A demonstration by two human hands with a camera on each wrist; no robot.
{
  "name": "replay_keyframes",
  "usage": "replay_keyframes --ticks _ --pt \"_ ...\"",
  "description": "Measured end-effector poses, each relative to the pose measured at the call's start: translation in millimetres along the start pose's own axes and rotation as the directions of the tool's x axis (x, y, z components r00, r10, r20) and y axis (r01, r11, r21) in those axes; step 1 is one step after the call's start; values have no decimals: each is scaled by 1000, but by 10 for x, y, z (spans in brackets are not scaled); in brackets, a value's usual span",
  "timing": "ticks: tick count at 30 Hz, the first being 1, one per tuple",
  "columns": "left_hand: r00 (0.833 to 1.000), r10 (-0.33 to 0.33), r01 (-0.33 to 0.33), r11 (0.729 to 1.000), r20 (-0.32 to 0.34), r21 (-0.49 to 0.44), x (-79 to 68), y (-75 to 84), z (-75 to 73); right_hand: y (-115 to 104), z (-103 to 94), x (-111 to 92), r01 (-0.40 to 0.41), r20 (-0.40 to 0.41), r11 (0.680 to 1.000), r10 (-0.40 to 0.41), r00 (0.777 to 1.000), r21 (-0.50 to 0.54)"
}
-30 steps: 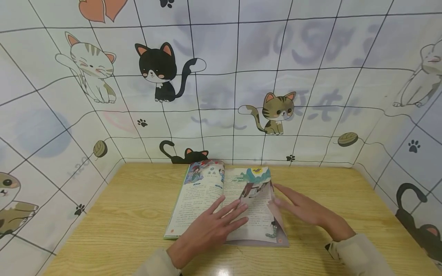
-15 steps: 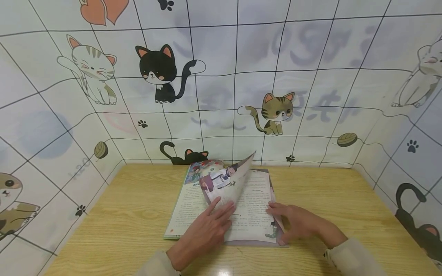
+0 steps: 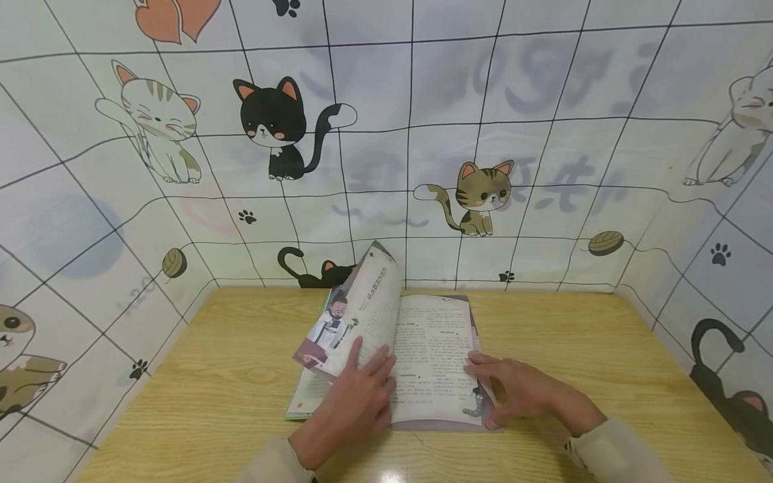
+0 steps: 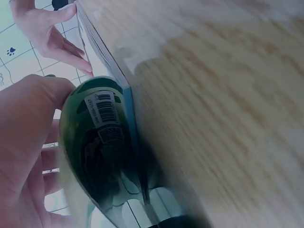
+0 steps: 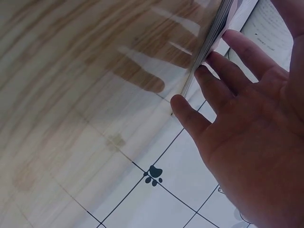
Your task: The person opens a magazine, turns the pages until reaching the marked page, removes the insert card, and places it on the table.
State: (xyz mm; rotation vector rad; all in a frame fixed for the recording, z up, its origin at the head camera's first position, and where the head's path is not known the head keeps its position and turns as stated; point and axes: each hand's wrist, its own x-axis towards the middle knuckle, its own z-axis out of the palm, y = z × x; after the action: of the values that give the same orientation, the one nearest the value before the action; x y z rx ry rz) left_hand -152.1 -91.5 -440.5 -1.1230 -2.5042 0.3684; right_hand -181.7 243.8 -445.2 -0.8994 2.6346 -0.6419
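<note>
An open book lies on the wooden table, with printed text on its pages. A raised leaf with a robed figure on it curves up over the left half. My left hand rests its extended fingers on this leaf near the gutter. In the left wrist view, a green cover with a barcode bows up beside my left thumb. At the right edge of the book is my right hand, its fingertips touching the page edges and its thumb apart by the lower corner. In the right wrist view its fingers meet the page stack.
A wooden tabletop spreads around the book on every side. Behind it and at both sides stands a white grid-lined backdrop printed with cartoon cats and paw prints. The book's far edge lies near the backdrop.
The leaf has swung from the right page over to the left, with my left hand shifting slightly left. My right hand has come down along the book's right edge toward the lower corner.
</note>
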Motion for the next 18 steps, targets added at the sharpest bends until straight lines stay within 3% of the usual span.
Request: replay_keyframes --ticks 8,18 --pt "993 -68 79 990 96 -118 -15 -37 43 -16 1 -6 -19 -1 1000 19 1000 16" --pt "985 -121 148 961 126 -232 -32 -60 81 -11 -5 2 -16 4 1000 16 1000 14"
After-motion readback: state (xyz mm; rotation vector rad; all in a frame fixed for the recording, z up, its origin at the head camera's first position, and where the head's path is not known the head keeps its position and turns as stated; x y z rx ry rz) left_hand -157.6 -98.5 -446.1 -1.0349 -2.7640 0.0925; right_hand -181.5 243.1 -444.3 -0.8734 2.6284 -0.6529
